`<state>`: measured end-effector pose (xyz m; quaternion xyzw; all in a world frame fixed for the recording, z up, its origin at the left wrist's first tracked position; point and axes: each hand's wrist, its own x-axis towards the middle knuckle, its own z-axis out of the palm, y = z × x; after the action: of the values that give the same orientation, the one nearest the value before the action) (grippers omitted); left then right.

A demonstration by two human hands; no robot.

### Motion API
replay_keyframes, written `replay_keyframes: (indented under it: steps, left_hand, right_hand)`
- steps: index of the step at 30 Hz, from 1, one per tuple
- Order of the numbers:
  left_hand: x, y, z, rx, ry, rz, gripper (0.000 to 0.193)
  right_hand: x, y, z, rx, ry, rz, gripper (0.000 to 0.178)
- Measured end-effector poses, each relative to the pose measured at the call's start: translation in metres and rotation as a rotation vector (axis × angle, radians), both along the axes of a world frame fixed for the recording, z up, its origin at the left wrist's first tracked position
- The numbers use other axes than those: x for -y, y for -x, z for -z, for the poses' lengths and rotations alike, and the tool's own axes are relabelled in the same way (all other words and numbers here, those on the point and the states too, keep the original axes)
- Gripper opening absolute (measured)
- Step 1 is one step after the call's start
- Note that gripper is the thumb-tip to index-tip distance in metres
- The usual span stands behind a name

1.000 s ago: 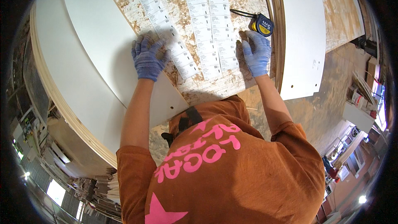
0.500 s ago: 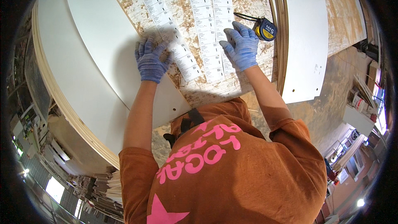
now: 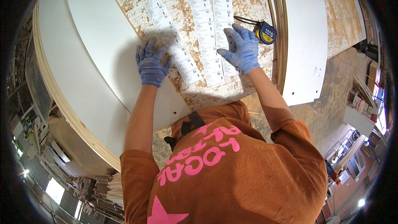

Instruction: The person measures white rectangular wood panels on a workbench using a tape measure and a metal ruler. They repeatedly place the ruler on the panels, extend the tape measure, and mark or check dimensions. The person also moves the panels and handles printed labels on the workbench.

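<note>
In a blue knit glove, my left hand (image 3: 151, 65) lies with spread fingers on a white panel (image 3: 101, 33), its fingertips close to a slanting strip of printed labels (image 3: 182, 58). My right hand (image 3: 243, 52), gloved alike, rests over the lower part of another label strip (image 3: 221, 4). Its thumb and fingers are apart and seem to touch the paper. Between the hands runs a further label strip (image 3: 202, 16), side by side with the right one. All the strips lie on a worn, white-flecked board (image 3: 253, 0). A blue and yellow tape measure (image 3: 266, 33) sits just beyond my right fingers.
Stacked white panels (image 3: 54, 37) with pale wooden edges reach along the left. On the right, upright-looking brown edges (image 3: 282, 37) border more white panels (image 3: 304, 58). Wood pieces (image 3: 97, 191) are piled at the lower left, and a concrete floor (image 3: 331, 83) shows beyond the panels.
My right thumb has shifted down and left along the label strip. The left hand stays on the panel. The view has moved slightly, so the surroundings sit a little lower.
</note>
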<state>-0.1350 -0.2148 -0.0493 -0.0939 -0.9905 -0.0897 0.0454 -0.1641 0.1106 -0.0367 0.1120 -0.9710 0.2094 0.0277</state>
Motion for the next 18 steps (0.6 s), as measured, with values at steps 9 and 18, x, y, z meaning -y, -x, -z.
replay_keyframes:
  steps: [9,18]
  left_hand:
    - [0.0,0.0,0.003,-0.024,-0.002,-0.002,0.042]
    - [0.0,0.0,0.001,-0.026,-0.023,0.003,0.04]
  right_hand:
    - [-0.002,0.006,0.006,-0.077,0.041,-0.028,0.027]
    - [-0.019,0.0,0.011,-0.277,0.261,0.207,0.013]
